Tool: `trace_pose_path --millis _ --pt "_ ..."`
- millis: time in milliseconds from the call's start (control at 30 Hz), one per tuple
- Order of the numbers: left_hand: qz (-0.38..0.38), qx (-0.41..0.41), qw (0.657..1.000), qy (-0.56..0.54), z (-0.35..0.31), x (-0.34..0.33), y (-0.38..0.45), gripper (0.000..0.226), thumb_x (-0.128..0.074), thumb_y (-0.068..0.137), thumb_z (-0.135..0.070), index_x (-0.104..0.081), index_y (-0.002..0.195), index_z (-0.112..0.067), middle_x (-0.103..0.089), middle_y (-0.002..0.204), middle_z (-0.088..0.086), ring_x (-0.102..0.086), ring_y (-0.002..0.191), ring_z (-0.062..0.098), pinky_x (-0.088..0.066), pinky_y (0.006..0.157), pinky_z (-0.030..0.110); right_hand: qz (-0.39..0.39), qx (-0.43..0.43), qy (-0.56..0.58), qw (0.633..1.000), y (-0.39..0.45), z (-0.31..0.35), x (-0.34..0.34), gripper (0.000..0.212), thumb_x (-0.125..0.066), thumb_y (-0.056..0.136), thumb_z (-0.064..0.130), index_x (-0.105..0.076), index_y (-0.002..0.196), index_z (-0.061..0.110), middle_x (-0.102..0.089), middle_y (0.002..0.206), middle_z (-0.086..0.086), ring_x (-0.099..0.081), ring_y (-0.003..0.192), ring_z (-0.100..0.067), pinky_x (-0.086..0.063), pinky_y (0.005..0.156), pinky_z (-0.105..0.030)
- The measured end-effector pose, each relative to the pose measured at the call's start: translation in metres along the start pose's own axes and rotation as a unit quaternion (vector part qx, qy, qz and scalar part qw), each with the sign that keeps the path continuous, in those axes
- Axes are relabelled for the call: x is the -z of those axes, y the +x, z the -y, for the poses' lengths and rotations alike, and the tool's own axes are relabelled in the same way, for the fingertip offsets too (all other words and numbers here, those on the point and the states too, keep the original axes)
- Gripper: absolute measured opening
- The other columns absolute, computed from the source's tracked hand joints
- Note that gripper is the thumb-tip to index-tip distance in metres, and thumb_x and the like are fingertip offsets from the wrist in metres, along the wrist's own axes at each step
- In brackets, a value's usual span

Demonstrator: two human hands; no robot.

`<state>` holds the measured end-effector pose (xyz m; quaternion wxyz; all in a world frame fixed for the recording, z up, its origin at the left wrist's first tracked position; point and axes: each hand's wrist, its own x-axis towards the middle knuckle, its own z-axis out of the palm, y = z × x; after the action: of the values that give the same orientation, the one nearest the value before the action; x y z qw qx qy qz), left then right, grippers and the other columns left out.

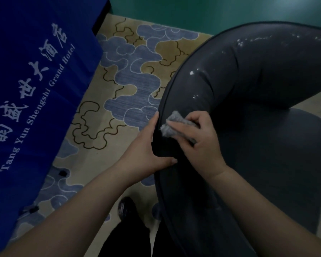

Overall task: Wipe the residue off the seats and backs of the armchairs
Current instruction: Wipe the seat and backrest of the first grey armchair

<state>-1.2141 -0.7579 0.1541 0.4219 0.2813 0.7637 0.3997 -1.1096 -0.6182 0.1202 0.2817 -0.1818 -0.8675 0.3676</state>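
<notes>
Two hands work the armchair back (230,75): left hand (148,153) gripping its rim, right hand (196,138) pinching a grey cloth (170,125), whose dry strokes may smear white residue (191,72).

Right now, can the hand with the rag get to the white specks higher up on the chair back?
Probably yes. The right hand presses the grey rag on the armchair back, and the white specks lie further up the same curved surface with nothing between. The left hand only grips the back's edge.

Blue hotel tablecloth (35,80) beside cloud-patterned carpet (130,75).
</notes>
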Motion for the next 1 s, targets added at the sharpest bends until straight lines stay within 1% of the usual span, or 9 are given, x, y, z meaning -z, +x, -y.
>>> trace_pose_path --millis 133,333,433,500,667,800,867,933,1000 --pt "0.018 0.003 1.0 -0.007 0.001 0.006 0.01 0.121 -0.088 0.065 -0.023 -0.007 0.152 -0.045 -0.031 0.15 -0.025 -0.049 0.126 0.001 -0.05 0.099 0.031 -0.077 -0.132 0.018 0.988 0.013 -0.008 0.001 0.041 -0.072 0.078 0.002 -0.067 0.114 0.02 -0.043 0.101 -0.008 -0.048 0.094 -0.013 -0.04 0.09 -0.017" --pt "0.049 0.001 0.999 0.002 -0.003 0.018 0.03 0.122 -0.089 0.063 -0.027 -0.005 0.149 -0.051 -0.035 0.149 -0.022 -0.048 0.129 0.005 -0.048 0.102 0.037 -0.035 -0.044 -0.02 0.998 0.01 -0.001 -0.004 0.036 -0.072 0.079 0.005 -0.07 0.112 0.019 -0.043 0.101 -0.004 -0.046 0.091 -0.012 -0.041 0.086 -0.015" --pt "0.063 0.001 0.997 0.031 -0.006 0.021 0.037 0.125 -0.088 0.063 -0.032 0.001 0.149 -0.051 -0.03 0.153 -0.017 -0.043 0.133 0.007 -0.045 0.105 0.038 -0.127 -0.178 -0.015 0.976 0.028 -0.01 -0.001 0.034 -0.071 0.081 0.006 -0.07 0.112 0.021 -0.043 0.1 -0.006 -0.047 0.09 -0.013 -0.039 0.086 -0.01" --pt "0.069 -0.002 0.996 0.048 -0.008 0.024 0.042 0.126 -0.087 0.064 -0.035 0.004 0.149 -0.05 -0.025 0.156 -0.018 -0.039 0.136 0.008 -0.042 0.108 0.04 -0.177 -0.224 0.005 0.958 0.034 -0.01 -0.001 0.034 -0.071 0.082 0.006 -0.069 0.112 0.021 -0.043 0.1 -0.006 -0.048 0.091 -0.012 -0.038 0.086 -0.007" --pt "0.095 -0.024 0.993 0.072 -0.013 0.036 0.058 0.125 -0.086 0.065 -0.035 0.005 0.149 -0.049 -0.023 0.155 -0.023 -0.039 0.137 0.011 -0.042 0.108 0.041 -0.127 -0.15 -0.026 0.98 0.032 0.0 -0.012 0.035 -0.072 0.081 0.006 -0.07 0.111 0.022 -0.044 0.1 -0.004 -0.047 0.089 -0.006 -0.042 0.084 -0.011" --pt "0.115 -0.044 0.988 0.097 -0.018 0.043 0.074 0.124 -0.087 0.066 -0.033 0.004 0.151 -0.046 -0.021 0.157 -0.019 -0.035 0.139 0.01 -0.04 0.11 0.041 -0.261 -0.302 0.009 0.917 0.047 -0.007 -0.009 0.034 -0.07 0.084 0.01 -0.066 0.111 0.03 -0.042 0.098 0.0 -0.044 0.084 0.004 -0.039 0.082 -0.006" --pt "0.12 -0.052 0.985 0.116 -0.022 0.046 0.081 0.124 -0.086 0.066 -0.035 0.003 0.15 -0.047 -0.022 0.157 -0.017 -0.034 0.139 0.011 -0.038 0.111 0.042 -0.251 -0.267 -0.011 0.93 0.047 -0.001 -0.014 0.035 -0.07 0.083 0.01 -0.066 0.112 0.029 -0.043 0.099 0.0 -0.044 0.085 0.005 -0.039 0.08 -0.006" --pt "0.122 -0.065 0.981 0.136 -0.024 0.049 0.088 0.123 -0.086 0.066 -0.036 0.003 0.151 -0.046 -0.024 0.156 -0.016 -0.033 0.139 0.011 -0.038 0.111 0.042 -0.188 -0.192 -0.053 0.962 0.043 0.007 -0.022 0.036 -0.07 0.081 0.007 -0.069 0.113 0.025 -0.044 0.099 -0.002 -0.044 0.087 0.002 -0.04 0.081 -0.007" --pt "0.123 -0.073 0.98 0.141 -0.026 0.052 0.093 0.123 -0.086 0.066 -0.037 0.002 0.151 -0.045 -0.024 0.156 -0.016 -0.032 0.14 0.011 -0.037 0.112 0.042 -0.195 -0.215 -0.06 0.955 0.047 0.003 -0.022 0.035 -0.07 0.082 0.009 -0.068 0.112 0.026 -0.043 0.099 -0.001 -0.044 0.085 0.003 -0.039 0.081 -0.005"
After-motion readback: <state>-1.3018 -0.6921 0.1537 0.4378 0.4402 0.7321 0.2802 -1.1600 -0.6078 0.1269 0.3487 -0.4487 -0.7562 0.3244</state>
